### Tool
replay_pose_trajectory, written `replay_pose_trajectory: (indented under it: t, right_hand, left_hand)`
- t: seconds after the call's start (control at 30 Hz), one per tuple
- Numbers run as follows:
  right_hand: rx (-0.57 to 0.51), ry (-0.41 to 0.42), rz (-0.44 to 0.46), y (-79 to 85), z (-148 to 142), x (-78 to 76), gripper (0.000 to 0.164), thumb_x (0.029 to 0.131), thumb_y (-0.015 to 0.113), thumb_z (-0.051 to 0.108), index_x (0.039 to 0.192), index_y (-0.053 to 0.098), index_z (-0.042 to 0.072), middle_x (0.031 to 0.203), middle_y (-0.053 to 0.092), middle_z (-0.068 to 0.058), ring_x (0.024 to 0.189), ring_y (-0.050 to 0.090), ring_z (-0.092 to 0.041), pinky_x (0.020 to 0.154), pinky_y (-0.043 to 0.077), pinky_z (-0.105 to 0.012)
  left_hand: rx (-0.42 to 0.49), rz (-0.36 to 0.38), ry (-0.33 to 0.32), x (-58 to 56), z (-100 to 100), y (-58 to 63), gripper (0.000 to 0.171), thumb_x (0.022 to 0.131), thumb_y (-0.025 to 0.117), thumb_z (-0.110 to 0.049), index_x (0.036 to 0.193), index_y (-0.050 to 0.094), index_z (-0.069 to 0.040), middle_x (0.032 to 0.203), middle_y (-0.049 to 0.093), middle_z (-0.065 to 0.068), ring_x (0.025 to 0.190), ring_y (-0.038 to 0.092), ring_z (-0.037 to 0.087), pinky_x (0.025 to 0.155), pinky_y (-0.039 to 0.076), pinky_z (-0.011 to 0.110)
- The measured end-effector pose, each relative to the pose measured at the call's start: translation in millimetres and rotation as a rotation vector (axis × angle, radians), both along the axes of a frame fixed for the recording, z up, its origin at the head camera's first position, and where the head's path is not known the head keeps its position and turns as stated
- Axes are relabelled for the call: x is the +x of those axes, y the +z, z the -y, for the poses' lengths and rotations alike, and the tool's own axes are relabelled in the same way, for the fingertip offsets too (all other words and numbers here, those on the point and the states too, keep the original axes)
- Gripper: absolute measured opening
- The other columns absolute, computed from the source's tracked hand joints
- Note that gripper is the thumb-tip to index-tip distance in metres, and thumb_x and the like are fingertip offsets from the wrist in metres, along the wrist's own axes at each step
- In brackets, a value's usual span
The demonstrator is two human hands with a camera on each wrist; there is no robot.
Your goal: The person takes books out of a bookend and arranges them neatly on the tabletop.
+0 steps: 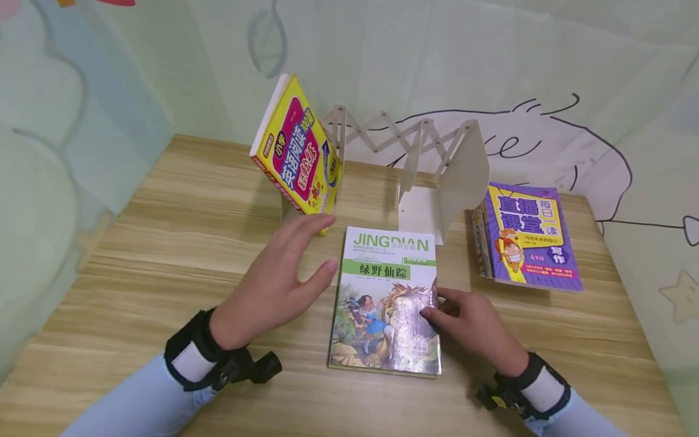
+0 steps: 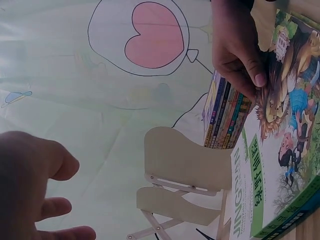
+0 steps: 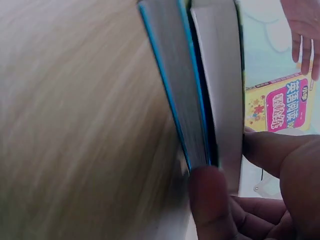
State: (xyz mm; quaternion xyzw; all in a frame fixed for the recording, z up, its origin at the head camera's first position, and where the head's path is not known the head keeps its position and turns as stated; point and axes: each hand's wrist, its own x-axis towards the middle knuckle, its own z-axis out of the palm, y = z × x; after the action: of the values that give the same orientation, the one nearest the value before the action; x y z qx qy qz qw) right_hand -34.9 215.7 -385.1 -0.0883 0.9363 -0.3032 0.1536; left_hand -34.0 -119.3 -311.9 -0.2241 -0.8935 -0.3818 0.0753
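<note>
A storybook with a green-and-white cover, showing a girl and a lion, lies flat on the wooden table. Under it, in the right wrist view, is a second book with blue cover edges. My right hand grips the storybook at its right edge, thumb on the cover and fingers at the page side. To the left of the books, my left hand hovers with fingers extended, holding nothing. A yellow book stands tilted beyond it, against the left end of a folding bookend rack.
A stack of books topped by a purple one lies right of the rack, near the table's right edge. Behind the table hangs a pale cloth with cartoon drawings.
</note>
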Motion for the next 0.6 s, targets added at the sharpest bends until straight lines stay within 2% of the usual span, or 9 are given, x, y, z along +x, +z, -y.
replay_pose_trajectory:
  t: [0.1, 0.27, 0.33, 0.43, 0.6]
  right_hand:
    - [0.025, -0.017, -0.054, 7.3, -3.2, -1.4, 0.055, 0.092, 0.071, 0.044, 0.131, 0.064, 0.006, 0.092, 0.073, -0.002, 0.076, 0.065, -0.011, 0.064, 0.053, -0.028]
    - [-0.028, -0.032, -0.279, 26.1, -9.5, -4.6, 0.049, 0.094, 0.072, 0.032, 0.133, 0.06, 0.006, 0.112, 0.068, -0.011, 0.094, 0.067, -0.02, 0.074, 0.059, -0.037]
    - [-0.05, 0.002, -0.364, 32.9, -9.1, -5.0, 0.051, 0.093, 0.072, 0.029, 0.136, 0.057, 0.005, 0.123, 0.065, -0.013, 0.103, 0.064, -0.023, 0.081, 0.057, -0.043]
    - [-0.06, 0.064, -0.437, 41.6, -5.1, -5.2, 0.058, 0.092, 0.074, 0.03, 0.141, 0.052, 0.007, 0.137, 0.058, -0.013, 0.12, 0.057, -0.029, 0.096, 0.05, -0.052]
    - [-0.056, 0.144, -0.481, 51.5, 3.6, -4.8, 0.069, 0.088, 0.077, 0.033, 0.146, 0.047, 0.011, 0.147, 0.051, -0.012, 0.135, 0.047, -0.033, 0.108, 0.04, -0.059]
  left_hand:
    - [-0.004, -0.002, -0.003, 0.1, -0.6, -0.6, 0.061, 0.097, 0.065, -0.027, 0.151, 0.041, -0.011, 0.151, 0.044, 0.009, 0.137, 0.043, 0.024, 0.112, 0.041, 0.049]
    - [-0.012, -0.007, -0.009, -0.6, -1.6, -1.5, 0.061, 0.098, 0.064, -0.029, 0.151, 0.041, -0.012, 0.152, 0.044, 0.009, 0.139, 0.042, 0.024, 0.113, 0.039, 0.05]
    - [-0.016, -0.012, -0.012, -1.0, -2.1, -1.8, 0.061, 0.098, 0.063, -0.03, 0.151, 0.041, -0.011, 0.152, 0.043, 0.008, 0.139, 0.041, 0.024, 0.113, 0.038, 0.05]
    - [-0.021, -0.017, -0.016, -1.6, -2.7, -2.8, 0.06, 0.098, 0.063, -0.03, 0.151, 0.041, -0.011, 0.152, 0.043, 0.008, 0.14, 0.04, 0.024, 0.114, 0.037, 0.05]
    - [-0.042, -0.03, -0.018, -3.7, -3.9, -4.7, 0.061, 0.098, 0.063, -0.03, 0.151, 0.041, -0.012, 0.152, 0.043, 0.008, 0.14, 0.04, 0.025, 0.113, 0.038, 0.051]
